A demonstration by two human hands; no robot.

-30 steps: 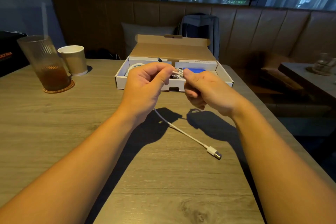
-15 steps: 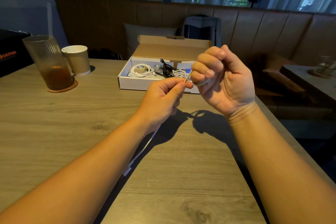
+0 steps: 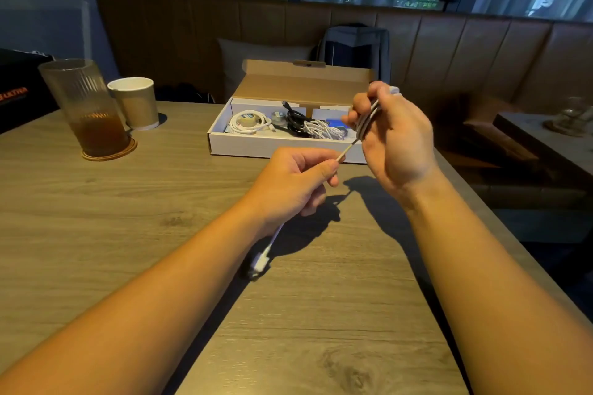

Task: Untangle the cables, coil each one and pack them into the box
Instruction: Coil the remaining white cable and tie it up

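Right fingers: curled round a bundle of white cable loops, raised above the tabletop.
Left fingers: pinched on the same cable, just below the right ones, short strand taut between.
Loose tail: ran down beneath the left fingers to a blurred plug, touching the tabletop or not, impossible to tell.
Box: open just beyond the fingers, other cables inside.
Risk, loops: likely to spring apart if the right grip slackened mid-wrap.
Risk, plug: liable to whip or snag under the forearm as slack came in.
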